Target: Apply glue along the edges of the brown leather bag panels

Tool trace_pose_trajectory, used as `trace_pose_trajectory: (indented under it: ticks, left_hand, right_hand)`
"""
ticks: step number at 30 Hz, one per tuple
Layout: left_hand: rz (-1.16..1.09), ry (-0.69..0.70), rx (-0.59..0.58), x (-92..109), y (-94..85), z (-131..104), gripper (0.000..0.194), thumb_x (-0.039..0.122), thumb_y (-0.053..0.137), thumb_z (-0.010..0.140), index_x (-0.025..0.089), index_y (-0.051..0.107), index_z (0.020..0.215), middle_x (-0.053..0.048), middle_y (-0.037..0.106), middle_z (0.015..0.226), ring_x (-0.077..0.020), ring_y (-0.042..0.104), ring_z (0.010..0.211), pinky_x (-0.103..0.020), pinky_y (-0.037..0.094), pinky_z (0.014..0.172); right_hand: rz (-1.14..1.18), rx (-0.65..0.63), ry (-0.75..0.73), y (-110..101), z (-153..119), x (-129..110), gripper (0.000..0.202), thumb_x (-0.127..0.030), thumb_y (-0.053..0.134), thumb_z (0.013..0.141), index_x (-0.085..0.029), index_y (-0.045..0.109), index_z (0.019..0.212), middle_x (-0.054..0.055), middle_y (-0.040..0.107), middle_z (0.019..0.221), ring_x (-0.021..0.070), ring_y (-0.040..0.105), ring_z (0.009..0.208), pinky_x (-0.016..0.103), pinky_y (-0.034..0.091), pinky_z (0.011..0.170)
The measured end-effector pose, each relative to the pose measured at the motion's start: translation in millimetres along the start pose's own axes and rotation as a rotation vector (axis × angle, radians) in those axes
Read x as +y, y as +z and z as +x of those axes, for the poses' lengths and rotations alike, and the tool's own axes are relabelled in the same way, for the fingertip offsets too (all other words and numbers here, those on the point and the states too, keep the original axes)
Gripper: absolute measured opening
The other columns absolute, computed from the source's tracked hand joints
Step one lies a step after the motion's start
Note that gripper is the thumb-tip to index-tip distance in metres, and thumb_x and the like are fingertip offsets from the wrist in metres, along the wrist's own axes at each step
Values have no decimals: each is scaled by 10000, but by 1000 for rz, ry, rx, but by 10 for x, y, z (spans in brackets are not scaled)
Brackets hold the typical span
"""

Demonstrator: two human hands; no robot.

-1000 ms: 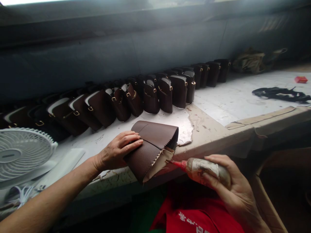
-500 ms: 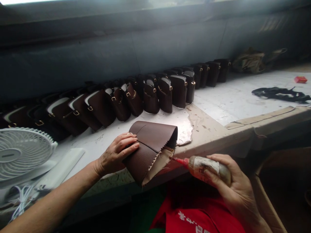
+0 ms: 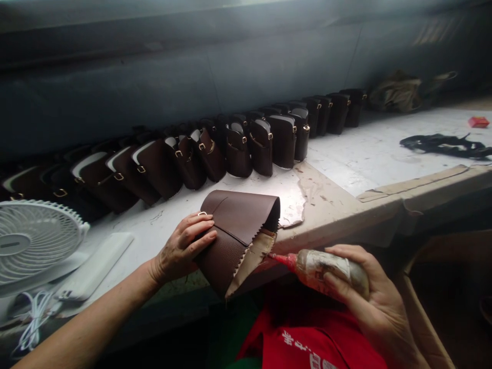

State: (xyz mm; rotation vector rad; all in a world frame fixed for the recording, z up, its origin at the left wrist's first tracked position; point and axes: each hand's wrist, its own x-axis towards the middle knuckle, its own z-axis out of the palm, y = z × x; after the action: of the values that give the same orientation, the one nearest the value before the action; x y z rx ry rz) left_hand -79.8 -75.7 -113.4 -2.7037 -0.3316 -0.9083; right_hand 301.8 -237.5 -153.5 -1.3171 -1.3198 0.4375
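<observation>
A brown leather bag piece (image 3: 234,225) lies on its side at the table's front edge, its zigzag-cut open end turned toward the right. Beige lining (image 3: 253,256) with frayed threads shows inside that end. My left hand (image 3: 188,238) grips the piece at its left end, thumb hidden beneath. In my right hand (image 3: 365,287) is a glue bottle (image 3: 326,269) with a long red nozzle, held nearly level. The nozzle's tip is at the edge of the lining; whether it touches I cannot tell.
Several similar dark brown bag pieces (image 3: 157,169) with gold buckles stand in rows along the wall. At left are a white fan (image 3: 46,241) and a coiled white cable (image 3: 34,318). Black straps (image 3: 442,146) and a small red box (image 3: 478,122) lie on the right of the table (image 3: 338,189).
The nozzle tip has shifted slightly down and left along the lining's edge. My left hand and the bag piece have barely moved.
</observation>
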Motion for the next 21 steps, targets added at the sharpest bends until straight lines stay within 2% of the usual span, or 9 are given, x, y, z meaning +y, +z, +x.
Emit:
trace_pose_trajectory:
  ticks: [3, 8, 13, 18, 21]
  left_hand:
    - [-2, 4, -10, 11, -3, -20, 634, 220, 599, 1005, 198, 409, 1609, -184, 607, 1348, -399, 577, 1379, -680, 532, 1122]
    - [16, 3, -16, 37, -3, -36, 649, 212, 589, 1001, 197, 399, 1621, -179, 590, 1352, -403, 564, 1381, -689, 516, 1131]
    - [17, -10, -1, 74, 2, -38, 676, 217, 608, 983, 191, 391, 1623, -187, 571, 1355, -421, 563, 1371, -709, 519, 1110]
    - [52, -23, -5, 99, -5, -40, 747, 223, 663, 948, 197, 370, 1634, -187, 555, 1343, -424, 559, 1354, -704, 535, 1083]
    - [81, -58, 3, 100, -4, -50, 780, 247, 675, 929, 226, 355, 1640, -198, 524, 1413, -413, 547, 1364, -690, 537, 1077]
  right_hand:
    - [-59, 70, 52, 34, 22, -42, 231, -361, 748, 958, -286, 679, 1165, 4, 682, 1165, 169, 661, 1026, 238, 513, 962]
    - [30, -50, 57, 22, -30, -64, 239, -384, 745, 959, -306, 692, 1179, 7, 688, 1207, 192, 674, 1062, 244, 543, 914]
    - [-56, 39, 39, 31, -71, -83, 232, -359, 737, 968, -286, 678, 1180, 25, 677, 1182, 192, 670, 1055, 258, 540, 942]
    - [4, -77, -27, 13, -88, -74, 250, -360, 735, 975, -299, 689, 1213, 29, 697, 1210, 191, 698, 1061, 230, 574, 892]
    - [-22, -30, -33, 6, -86, -80, 252, -344, 744, 967, -295, 688, 1208, 31, 688, 1214, 190, 693, 1068, 235, 572, 913]
